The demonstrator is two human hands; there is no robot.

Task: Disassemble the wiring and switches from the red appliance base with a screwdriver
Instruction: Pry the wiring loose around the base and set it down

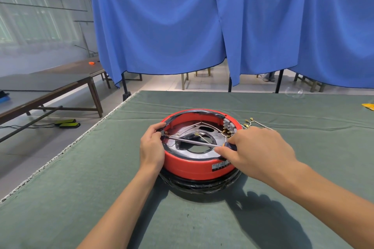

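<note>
Fingers of the left hand (152, 146) are curled over the nine o'clock rim of the red appliance base (194, 169), which is set at the middle of the green-covered table (81, 188). Across its open interior a screwdriver (198, 142) is laid, tip at nine o'clock, handle pinched by the right hand (261, 152) at three o'clock. Switches (228, 127) are seen at two o'clock inside the rim; loose wires (257, 124) lie just beyond.

- Table (202, 218) with green cloth fills the lower frame.
- Red base (194, 170) at centre.
- Loose wires (255, 123) just right of it.
- Yellow item (368, 106) at right edge.
</note>
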